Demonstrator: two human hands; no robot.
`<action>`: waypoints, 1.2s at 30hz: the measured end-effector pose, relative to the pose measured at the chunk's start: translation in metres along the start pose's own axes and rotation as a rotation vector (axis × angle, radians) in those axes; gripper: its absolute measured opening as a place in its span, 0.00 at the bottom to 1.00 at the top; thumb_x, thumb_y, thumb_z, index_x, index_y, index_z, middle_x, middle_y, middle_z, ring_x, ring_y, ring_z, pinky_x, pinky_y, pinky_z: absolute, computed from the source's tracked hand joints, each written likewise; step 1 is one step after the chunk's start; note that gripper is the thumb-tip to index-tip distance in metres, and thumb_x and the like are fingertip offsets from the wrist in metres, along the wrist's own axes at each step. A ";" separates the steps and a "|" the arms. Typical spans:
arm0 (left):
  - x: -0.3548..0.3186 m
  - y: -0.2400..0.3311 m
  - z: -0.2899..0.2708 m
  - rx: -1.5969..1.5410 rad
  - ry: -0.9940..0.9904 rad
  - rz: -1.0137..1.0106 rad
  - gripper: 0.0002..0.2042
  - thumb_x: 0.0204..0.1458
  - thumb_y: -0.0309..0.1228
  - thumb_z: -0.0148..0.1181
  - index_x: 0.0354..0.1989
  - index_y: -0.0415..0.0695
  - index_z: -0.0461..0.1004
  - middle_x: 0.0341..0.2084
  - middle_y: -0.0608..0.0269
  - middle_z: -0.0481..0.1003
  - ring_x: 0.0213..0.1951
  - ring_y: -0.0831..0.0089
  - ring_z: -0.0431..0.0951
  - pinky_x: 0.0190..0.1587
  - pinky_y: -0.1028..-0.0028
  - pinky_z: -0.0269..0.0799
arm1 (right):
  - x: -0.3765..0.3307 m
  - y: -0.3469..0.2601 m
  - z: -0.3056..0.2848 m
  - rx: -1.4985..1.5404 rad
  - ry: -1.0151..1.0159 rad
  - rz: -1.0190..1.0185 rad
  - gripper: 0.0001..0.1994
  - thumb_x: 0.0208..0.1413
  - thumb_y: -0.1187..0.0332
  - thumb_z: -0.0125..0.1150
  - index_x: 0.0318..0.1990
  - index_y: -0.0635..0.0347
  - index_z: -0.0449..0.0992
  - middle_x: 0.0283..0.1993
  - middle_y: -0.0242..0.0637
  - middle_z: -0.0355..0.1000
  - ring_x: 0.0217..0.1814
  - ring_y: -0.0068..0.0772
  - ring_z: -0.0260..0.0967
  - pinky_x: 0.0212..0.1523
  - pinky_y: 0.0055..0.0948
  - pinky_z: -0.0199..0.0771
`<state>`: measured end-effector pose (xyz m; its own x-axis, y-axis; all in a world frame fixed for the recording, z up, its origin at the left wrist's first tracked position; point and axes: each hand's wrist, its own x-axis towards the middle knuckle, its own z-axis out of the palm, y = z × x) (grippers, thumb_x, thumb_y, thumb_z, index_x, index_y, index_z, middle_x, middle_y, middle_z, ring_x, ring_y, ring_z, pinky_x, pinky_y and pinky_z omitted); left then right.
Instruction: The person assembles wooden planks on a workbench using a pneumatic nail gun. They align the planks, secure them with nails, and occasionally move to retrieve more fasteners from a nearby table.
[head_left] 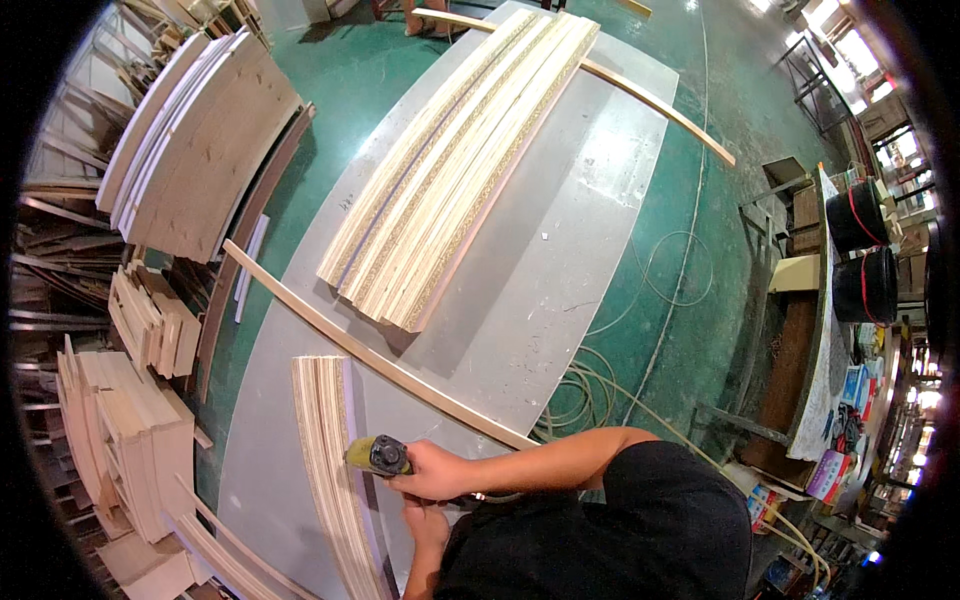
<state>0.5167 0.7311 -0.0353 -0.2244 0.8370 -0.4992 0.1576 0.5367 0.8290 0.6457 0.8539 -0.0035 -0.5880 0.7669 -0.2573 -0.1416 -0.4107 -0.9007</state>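
In my right hand [437, 472] is a yellow-green and black nail gun [378, 456], its head over the right side of a narrow stack of layered wood strips [325, 450]. A metal hose fitting [482, 496] shows behind that hand. My left hand [427, 522] is just below it, with curled fingers beside the stack's pale purple edge; what they grip, if anything, is hidden. The stack lies lengthwise on a large grey sheet [490, 330]. Farther off, a wider bundle of long wood strips [460, 170] rests on the same sheet.
A long wooden batten [370, 355] crosses the sheet between the stacks; another batten [660, 108] is at the far end. Boards [215, 140] and wood pieces [150, 430] stand on the left. Coiled hose [590, 395] lies on the green floor. A bench with black buckets [865, 290] is at right.
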 end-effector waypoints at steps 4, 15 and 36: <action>-0.019 -0.019 -0.007 0.029 -0.120 0.027 0.13 0.63 0.29 0.53 0.53 0.36 0.66 0.36 0.61 0.74 0.37 0.77 0.73 0.37 0.72 0.73 | 0.002 -0.009 -0.004 0.063 0.080 0.052 0.13 0.56 0.67 0.64 0.45 0.67 0.76 0.33 0.35 0.77 0.35 0.21 0.68 0.39 0.31 0.74; -0.061 -0.017 -0.015 -0.021 -0.261 -0.107 0.09 0.60 0.27 0.57 0.42 0.40 0.63 0.26 0.62 0.73 0.26 0.75 0.75 0.32 0.72 0.74 | 0.005 0.015 -0.027 0.457 0.314 0.168 0.09 0.59 0.71 0.60 0.44 0.63 0.71 0.31 0.35 0.71 0.27 0.29 0.72 0.31 0.32 0.76; -0.065 -0.062 -0.061 -1.021 -0.271 -0.564 0.07 0.64 0.30 0.52 0.35 0.41 0.71 0.25 0.67 0.74 0.19 0.83 0.67 0.22 0.82 0.65 | -0.261 0.174 0.000 -0.356 0.546 0.136 0.16 0.54 0.60 0.62 0.45 0.61 0.79 0.42 0.44 0.80 0.44 0.42 0.77 0.46 0.38 0.75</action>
<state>0.4625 0.6366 -0.0381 0.2123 0.5725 -0.7920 -0.7617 0.6046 0.2328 0.7750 0.5823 -0.0930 -0.0807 0.8979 -0.4327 0.2322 -0.4052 -0.8842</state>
